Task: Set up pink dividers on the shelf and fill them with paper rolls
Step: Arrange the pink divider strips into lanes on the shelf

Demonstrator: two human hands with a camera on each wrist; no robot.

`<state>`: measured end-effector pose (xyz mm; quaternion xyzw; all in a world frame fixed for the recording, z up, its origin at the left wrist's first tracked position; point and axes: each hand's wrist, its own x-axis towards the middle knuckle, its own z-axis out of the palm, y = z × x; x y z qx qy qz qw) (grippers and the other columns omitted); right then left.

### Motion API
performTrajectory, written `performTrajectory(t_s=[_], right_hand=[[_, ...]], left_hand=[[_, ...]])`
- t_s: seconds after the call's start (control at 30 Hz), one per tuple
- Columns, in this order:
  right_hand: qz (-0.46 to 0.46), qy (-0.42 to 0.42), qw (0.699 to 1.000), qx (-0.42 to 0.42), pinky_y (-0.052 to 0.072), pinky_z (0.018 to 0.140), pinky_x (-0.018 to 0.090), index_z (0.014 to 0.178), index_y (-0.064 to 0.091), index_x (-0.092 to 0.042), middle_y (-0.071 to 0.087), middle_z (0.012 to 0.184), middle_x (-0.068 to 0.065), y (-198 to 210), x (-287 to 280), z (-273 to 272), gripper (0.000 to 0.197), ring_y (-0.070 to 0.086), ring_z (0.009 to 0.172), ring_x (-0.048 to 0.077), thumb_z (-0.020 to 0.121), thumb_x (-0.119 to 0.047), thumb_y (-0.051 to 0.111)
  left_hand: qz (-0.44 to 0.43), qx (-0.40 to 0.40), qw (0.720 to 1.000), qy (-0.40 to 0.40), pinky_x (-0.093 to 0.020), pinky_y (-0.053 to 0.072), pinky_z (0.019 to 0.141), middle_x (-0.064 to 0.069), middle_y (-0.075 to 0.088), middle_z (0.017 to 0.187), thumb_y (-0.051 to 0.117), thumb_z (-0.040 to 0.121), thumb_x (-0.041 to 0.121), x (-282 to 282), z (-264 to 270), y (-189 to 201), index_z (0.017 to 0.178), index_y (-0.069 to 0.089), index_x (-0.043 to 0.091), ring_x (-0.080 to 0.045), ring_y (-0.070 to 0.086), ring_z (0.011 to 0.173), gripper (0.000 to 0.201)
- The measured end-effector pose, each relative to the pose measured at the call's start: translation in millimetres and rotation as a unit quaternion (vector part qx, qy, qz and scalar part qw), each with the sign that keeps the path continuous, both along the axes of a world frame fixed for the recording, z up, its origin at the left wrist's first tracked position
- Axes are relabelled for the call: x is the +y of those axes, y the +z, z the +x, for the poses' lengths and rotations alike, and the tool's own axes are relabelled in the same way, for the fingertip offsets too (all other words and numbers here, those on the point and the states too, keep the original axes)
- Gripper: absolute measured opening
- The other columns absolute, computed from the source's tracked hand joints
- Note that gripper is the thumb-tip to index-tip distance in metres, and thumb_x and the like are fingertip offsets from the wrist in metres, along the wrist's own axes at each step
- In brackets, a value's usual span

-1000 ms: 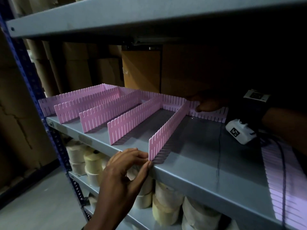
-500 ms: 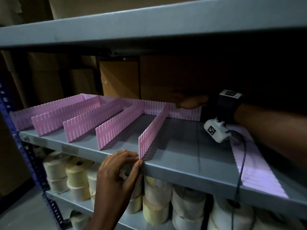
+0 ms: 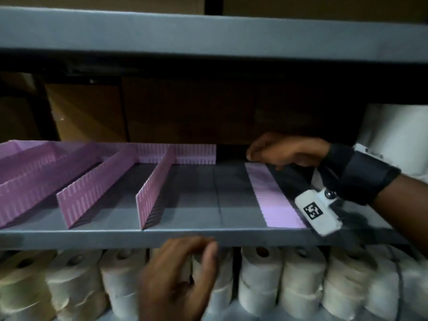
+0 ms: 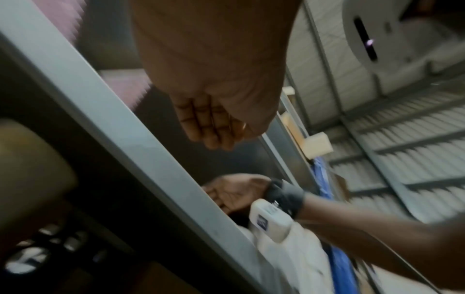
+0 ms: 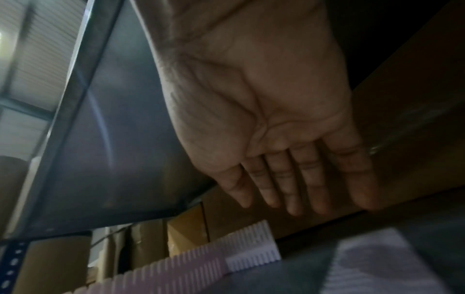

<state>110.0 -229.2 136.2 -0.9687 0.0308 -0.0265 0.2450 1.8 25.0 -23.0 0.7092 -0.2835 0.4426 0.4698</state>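
Several pink slotted dividers (image 3: 154,193) stand upright on the grey shelf (image 3: 196,237), slotted into a pink back strip (image 3: 180,154). One more pink divider (image 3: 271,198) lies flat on the shelf to the right. My right hand (image 3: 282,151) is deep in the shelf over the flat divider's far end, palm down, fingers straight (image 5: 302,189), holding nothing. My left hand (image 3: 185,262) hangs just under the shelf's front edge with fingers loosely curled (image 4: 211,127) and empty. Cream paper rolls (image 3: 261,281) fill the shelf below.
A grey shelf board (image 3: 208,40) sits close above the working shelf. Brown cardboard boxes (image 3: 88,112) stand behind the dividers. A white object (image 3: 393,135) is at the far right. Bare shelf surface (image 3: 208,193) lies between the last upright divider and the flat one.
My left hand has let go of the front end of the rightmost upright divider and dropped below the shelf edge. My right hand has moved right from the back strip to the flat divider.
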Motion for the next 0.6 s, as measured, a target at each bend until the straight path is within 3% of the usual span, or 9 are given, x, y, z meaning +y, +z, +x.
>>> performTrajectory(t_s=[0.1, 0.17, 0.23, 0.3, 0.37, 0.43, 0.53, 0.6], right_hand=[[-0.044, -0.034, 0.998, 0.030, 0.047, 0.061, 0.027, 0.102, 0.070, -0.018, 0.064, 0.085, 0.002, -15.4, -23.7, -15.6, 0.019, 0.057, 0.074, 0.016, 0.094, -0.026, 0.055], [-0.063, -0.043, 0.996, 0.044, 0.053, 0.080, 0.031, 0.111, 0.070, -0.021, 0.068, 0.102, -0.002, -22.5, -36.7, -20.4, 0.022, 0.063, 0.090, 0.016, 0.095, -0.026, 0.056], [-0.078, -0.032, 0.993, 0.076, 0.043, 0.103, 0.031, 0.123, 0.065, -0.024, 0.062, 0.126, -0.007, -27.2, -43.8, -23.1, 0.028, 0.058, 0.113, 0.013, 0.096, -0.026, 0.055], [-0.109, -0.013, 0.988, 0.110, 0.035, 0.112, 0.032, 0.132, 0.058, -0.025, 0.054, 0.138, -0.008, -30.4, -45.8, -26.7, 0.035, 0.051, 0.125, 0.012, 0.098, -0.026, 0.052], [-0.132, 0.003, 0.983, 0.125, 0.031, 0.113, 0.027, 0.135, 0.055, -0.027, 0.050, 0.142, -0.010, -32.7, -46.0, -27.9, 0.037, 0.047, 0.128, 0.010, 0.098, -0.024, 0.051], [-0.126, 0.011, 0.985, 0.119, 0.032, 0.111, 0.024, 0.132, 0.058, -0.027, 0.053, 0.139, -0.011, -33.6, -46.7, -27.9, 0.035, 0.049, 0.125, 0.009, 0.097, -0.023, 0.052], [-0.094, 0.020, 0.990, 0.104, 0.036, 0.112, 0.030, 0.128, 0.061, -0.026, 0.058, 0.134, -0.009, -32.7, -48.1, -27.0, 0.032, 0.053, 0.121, 0.010, 0.097, -0.025, 0.054], [-0.082, 0.007, 0.993, 0.085, 0.037, 0.110, 0.029, 0.129, 0.060, -0.024, 0.058, 0.134, -0.008, -31.4, -49.9, -24.6, 0.033, 0.054, 0.121, 0.012, 0.097, -0.027, 0.054]], left_hand=[[0.072, -0.035, 0.994, -0.075, -0.024, 0.055, 0.074, 0.009, 0.074, 0.085, 0.070, 0.088, 0.029, -37.5, -0.5, 5.1, 0.085, 0.079, 0.016, -0.009, 0.070, 0.078, 0.016], [0.135, -0.014, 0.985, -0.103, -0.030, 0.056, 0.082, 0.006, 0.075, 0.098, 0.068, 0.091, 0.035, -56.7, 4.7, 7.2, 0.095, 0.079, 0.017, -0.013, 0.071, 0.091, 0.021], [0.204, 0.001, 0.974, -0.100, -0.034, 0.055, 0.093, 0.005, 0.073, 0.113, 0.064, 0.093, 0.042, -72.2, 10.4, 10.2, 0.107, 0.077, 0.019, -0.015, 0.069, 0.105, 0.030], [0.261, 0.001, 0.963, -0.066, -0.036, 0.052, 0.101, 0.004, 0.070, 0.123, 0.059, 0.092, 0.047, -84.6, 17.0, 11.4, 0.116, 0.073, 0.021, -0.017, 0.067, 0.113, 0.038], [0.303, 0.025, 0.952, -0.049, -0.037, 0.052, 0.103, 0.004, 0.069, 0.126, 0.059, 0.091, 0.048, -91.6, 21.7, 13.2, 0.121, 0.071, 0.022, -0.018, 0.066, 0.114, 0.041], [0.315, 0.053, 0.946, -0.053, -0.035, 0.054, 0.098, 0.004, 0.071, 0.121, 0.068, 0.090, 0.043, -93.5, 24.7, 14.2, 0.123, 0.071, 0.021, -0.020, 0.068, 0.109, 0.041], [0.305, 0.048, 0.949, -0.065, -0.033, 0.058, 0.082, 0.001, 0.072, 0.107, 0.081, 0.086, 0.027, -90.5, 22.8, 12.3, 0.118, 0.075, 0.019, -0.023, 0.070, 0.095, 0.034], [0.286, 0.036, 0.956, -0.058, -0.034, 0.059, 0.073, -0.002, 0.072, 0.105, 0.086, 0.080, 0.015, -85.1, 25.8, 11.2, 0.118, 0.076, 0.018, -0.026, 0.071, 0.091, 0.039]])
